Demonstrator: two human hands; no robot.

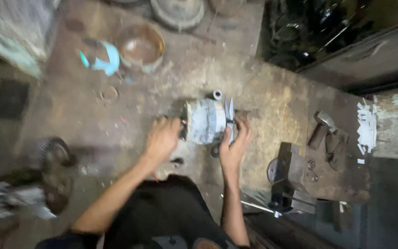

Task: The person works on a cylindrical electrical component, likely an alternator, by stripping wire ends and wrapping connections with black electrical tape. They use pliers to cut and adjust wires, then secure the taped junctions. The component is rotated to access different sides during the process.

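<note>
Here we grip the motor (204, 121), a grey cylindrical unit resting on the worktop (263, 92) left of the vise (287, 177). Left hand (162, 138) is closed on its left end; right hand (236, 140) is closed on the finned right end. A metal bowl (140, 46) sits up and left of the motor. Our judgement: keep both ends supported evenly and wrists low, so the heavy body cannot roll.
</note>
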